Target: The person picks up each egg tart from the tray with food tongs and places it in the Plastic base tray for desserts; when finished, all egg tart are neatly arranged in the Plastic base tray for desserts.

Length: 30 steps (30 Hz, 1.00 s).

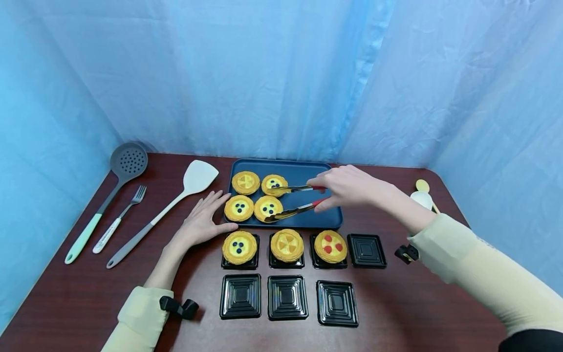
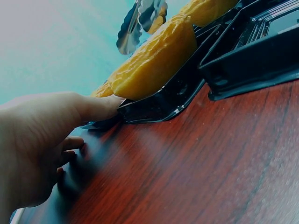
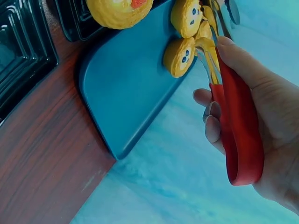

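My right hand (image 1: 345,187) holds a pair of tongs (image 3: 240,126) by the red handles, over the blue baking tray (image 1: 310,168). Their tips are spread: one arm reaches the back blueberry tart (image 1: 273,181), the other the front blueberry tart (image 1: 265,204). At the left of the tray lie a third blueberry tart (image 1: 239,209) and a tart with yellow wedges (image 1: 246,182). My left hand (image 1: 202,220) rests at the tray's front left corner, fingers extended. In the left wrist view its thumb (image 2: 100,106) is beside a tart in a black square container.
Before the tray, black containers hold a blueberry tart (image 1: 239,247), a yellow-wedge tart (image 1: 287,245) and a strawberry tart (image 1: 331,247). Several bare containers (image 1: 288,297) lie around them. A skimmer (image 1: 128,161), fork (image 1: 125,210) and spatula (image 1: 198,178) lie left; a white utensil (image 1: 422,199) lies right.
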### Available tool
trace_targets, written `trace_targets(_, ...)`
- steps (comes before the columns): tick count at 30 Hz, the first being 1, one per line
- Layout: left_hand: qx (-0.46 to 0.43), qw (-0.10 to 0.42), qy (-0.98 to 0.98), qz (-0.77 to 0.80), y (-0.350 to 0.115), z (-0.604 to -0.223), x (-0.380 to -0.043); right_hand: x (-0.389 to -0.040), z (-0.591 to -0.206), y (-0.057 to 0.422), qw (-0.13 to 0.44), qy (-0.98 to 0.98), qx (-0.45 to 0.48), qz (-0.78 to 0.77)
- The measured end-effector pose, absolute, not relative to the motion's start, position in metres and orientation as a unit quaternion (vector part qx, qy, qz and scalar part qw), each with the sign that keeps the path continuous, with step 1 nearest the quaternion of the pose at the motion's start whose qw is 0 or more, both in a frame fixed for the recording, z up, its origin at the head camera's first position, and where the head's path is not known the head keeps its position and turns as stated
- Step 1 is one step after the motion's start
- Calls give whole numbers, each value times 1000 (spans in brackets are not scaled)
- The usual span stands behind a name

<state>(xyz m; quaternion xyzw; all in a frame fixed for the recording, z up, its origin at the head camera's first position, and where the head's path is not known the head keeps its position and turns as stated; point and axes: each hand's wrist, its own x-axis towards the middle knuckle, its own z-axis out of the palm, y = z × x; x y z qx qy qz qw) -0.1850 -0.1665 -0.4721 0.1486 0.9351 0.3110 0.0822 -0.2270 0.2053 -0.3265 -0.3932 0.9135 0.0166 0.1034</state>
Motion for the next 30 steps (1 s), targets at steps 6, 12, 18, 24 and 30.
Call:
trace_targets(6, 149, 83, 934, 314, -166, -472, -185, -232, -330, 201, 107, 913, -393, 35)
trace_targets(12, 150, 81, 934, 314, -166, -471, -185, -232, -328, 196, 111, 911, -396, 46)
trace_targets(18, 148, 82, 935, 313, -167, -471, -185, -232, -325, 190, 117, 909, -395, 57)
trace_targets(24, 149, 81, 935, 313, -166, -470, -184, -232, -324, 187, 126, 910, -390, 64)
trace_targets(30, 148, 82, 935, 311, -166, -471, -185, -234, -324, 185, 125, 907, -397, 70)
